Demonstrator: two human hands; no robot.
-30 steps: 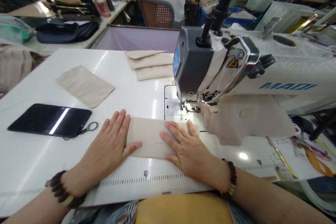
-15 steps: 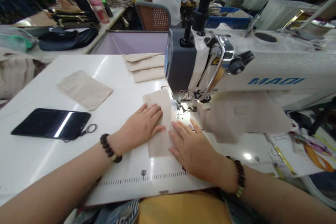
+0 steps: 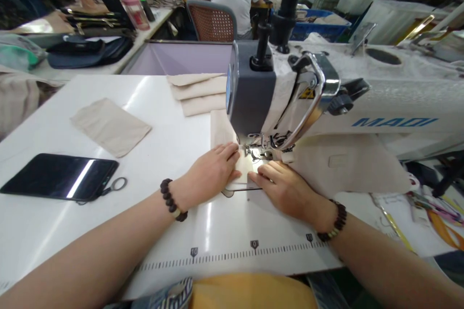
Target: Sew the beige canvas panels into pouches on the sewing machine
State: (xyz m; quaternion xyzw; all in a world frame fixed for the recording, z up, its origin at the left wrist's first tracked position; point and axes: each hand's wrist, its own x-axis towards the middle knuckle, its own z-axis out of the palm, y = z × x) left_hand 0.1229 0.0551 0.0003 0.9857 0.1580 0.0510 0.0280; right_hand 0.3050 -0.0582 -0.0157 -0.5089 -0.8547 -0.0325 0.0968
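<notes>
The left hand's fingers lay flat and nearly together, pressing without grasping; the right hand's were curled, and whether they pinched anything could not be told. The cloth lay under the left, beside the foot. Uneven pressure could have skewed it; fingertips so near risked injury. The machine's head hid the cloth's far right corner.

Brown-backed chair beyond a lilac panel

Bright glare streaks the white tabletop and phone; the view's edges blur.
</notes>
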